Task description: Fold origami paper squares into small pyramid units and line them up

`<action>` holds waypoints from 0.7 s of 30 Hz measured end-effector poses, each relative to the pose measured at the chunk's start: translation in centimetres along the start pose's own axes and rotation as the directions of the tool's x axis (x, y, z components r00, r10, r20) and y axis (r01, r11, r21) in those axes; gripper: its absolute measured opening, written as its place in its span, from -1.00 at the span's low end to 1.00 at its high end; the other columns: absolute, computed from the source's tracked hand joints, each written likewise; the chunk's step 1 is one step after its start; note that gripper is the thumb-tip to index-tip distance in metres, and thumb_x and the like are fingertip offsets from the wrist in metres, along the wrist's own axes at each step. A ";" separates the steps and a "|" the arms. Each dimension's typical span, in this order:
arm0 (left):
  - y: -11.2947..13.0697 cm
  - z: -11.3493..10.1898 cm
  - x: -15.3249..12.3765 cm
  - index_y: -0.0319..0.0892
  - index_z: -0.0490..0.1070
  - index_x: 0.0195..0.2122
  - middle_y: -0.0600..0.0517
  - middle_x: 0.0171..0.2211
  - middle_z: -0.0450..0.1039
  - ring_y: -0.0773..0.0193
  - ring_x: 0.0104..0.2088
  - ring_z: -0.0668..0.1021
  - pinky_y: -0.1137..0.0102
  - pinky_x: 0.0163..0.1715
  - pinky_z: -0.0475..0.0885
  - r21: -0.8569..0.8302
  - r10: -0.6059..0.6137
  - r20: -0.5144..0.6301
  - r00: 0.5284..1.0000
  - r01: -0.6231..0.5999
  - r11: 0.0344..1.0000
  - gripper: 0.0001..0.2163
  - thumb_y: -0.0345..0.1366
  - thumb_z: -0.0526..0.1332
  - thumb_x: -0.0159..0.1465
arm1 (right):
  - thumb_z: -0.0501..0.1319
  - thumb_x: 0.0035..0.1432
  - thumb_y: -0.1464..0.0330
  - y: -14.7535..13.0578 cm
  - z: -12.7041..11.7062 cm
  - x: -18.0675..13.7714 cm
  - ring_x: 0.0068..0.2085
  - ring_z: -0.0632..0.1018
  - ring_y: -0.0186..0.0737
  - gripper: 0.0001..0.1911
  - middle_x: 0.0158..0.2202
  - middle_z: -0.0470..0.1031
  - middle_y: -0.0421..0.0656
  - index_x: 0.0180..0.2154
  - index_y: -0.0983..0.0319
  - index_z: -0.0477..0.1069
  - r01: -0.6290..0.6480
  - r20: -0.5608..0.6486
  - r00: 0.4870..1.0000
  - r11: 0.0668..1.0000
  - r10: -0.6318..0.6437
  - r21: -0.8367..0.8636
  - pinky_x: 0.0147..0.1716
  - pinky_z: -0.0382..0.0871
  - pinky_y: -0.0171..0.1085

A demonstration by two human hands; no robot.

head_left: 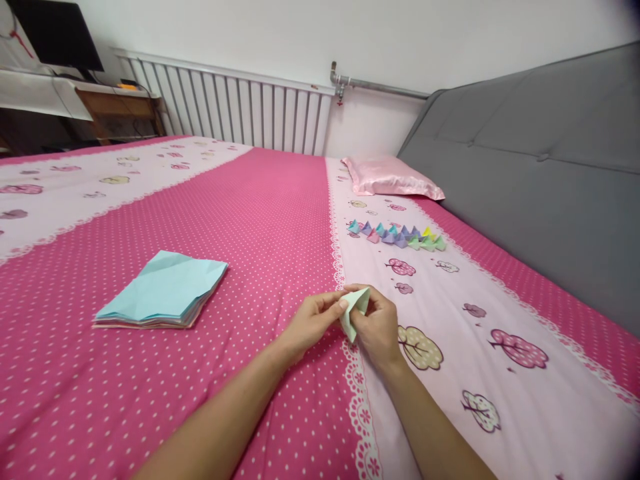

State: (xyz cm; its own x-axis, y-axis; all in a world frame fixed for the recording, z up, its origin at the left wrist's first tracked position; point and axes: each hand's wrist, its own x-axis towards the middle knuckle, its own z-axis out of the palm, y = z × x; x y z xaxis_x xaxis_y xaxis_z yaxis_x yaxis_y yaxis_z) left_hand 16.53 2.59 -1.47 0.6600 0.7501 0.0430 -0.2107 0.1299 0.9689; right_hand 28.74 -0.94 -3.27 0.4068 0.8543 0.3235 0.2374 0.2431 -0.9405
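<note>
A pale green folded paper (354,308) is held between both hands above the bed. My left hand (316,319) pinches its left edge between thumb and fingers. My right hand (377,327) grips it from the right, with fingers tucked into the fold and partly hidden by the paper. Beyond the hands, several small folded paper boats (397,235) in blue, purple, pink, yellow and green stand in two rows. To the left lies a stack of square paper sheets (163,287), light blue on top.
The bedspread (280,220) is pink with white dots and pale printed bands. A pink pillow (390,177) lies near the grey padded headboard (530,160). Against the far wall stand a white radiator (230,103) and a desk (117,103) with a monitor (57,33).
</note>
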 end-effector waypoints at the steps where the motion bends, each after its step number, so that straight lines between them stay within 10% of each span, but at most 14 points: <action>1: 0.0 0.1 -0.1 -0.21 0.43 -0.07 -0.04 -0.40 0.44 0.30 -0.36 0.46 0.43 -0.32 0.34 -0.013 -0.004 0.030 1.000 0.005 1.000 -0.59 -0.10 0.23 0.10 | 0.22 -0.08 0.41 0.0 0.0 0.0 -0.47 0.43 -0.31 -0.80 -0.42 0.47 -0.19 -0.31 0.23 0.44 0.025 -0.009 1.000 0.999 -0.025 -0.030 -0.48 0.31 -0.35; 10: -1.0 0.0 -0.1 -0.16 0.14 0.16 0.05 -0.42 0.33 0.41 -0.44 0.39 0.50 -0.42 0.28 -0.029 -0.047 -0.019 0.999 0.047 0.998 -0.39 -0.35 0.27 0.05 | 0.14 -0.07 0.49 -0.2 -0.2 0.1 -0.46 0.39 -0.32 -0.81 -0.42 0.42 -0.20 -0.37 0.22 0.47 0.125 -0.040 0.990 0.980 -0.133 -0.152 -0.46 0.27 -0.34; 21: -1.2 -0.1 -0.3 -0.19 0.38 -0.12 -0.01 -0.28 0.40 0.24 -0.18 0.40 0.38 -0.15 0.32 0.298 0.124 -0.076 0.989 -0.096 0.950 -0.70 -0.44 0.10 0.10 | 0.15 -0.04 0.49 -1.1 0.1 -0.3 -0.44 0.41 -0.33 -0.83 -0.38 0.41 -0.19 -0.36 0.20 0.46 0.193 0.021 0.981 0.964 -0.192 -0.184 -0.47 0.31 -0.35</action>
State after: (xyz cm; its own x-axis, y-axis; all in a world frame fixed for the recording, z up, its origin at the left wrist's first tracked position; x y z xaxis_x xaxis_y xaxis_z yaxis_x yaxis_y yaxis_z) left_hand 16.52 2.23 -2.63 0.5720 0.8074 0.1442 -0.0487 -0.1421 0.9887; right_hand 28.22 -1.42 -2.35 0.3348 0.8012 0.4961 0.4696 0.3145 -0.8249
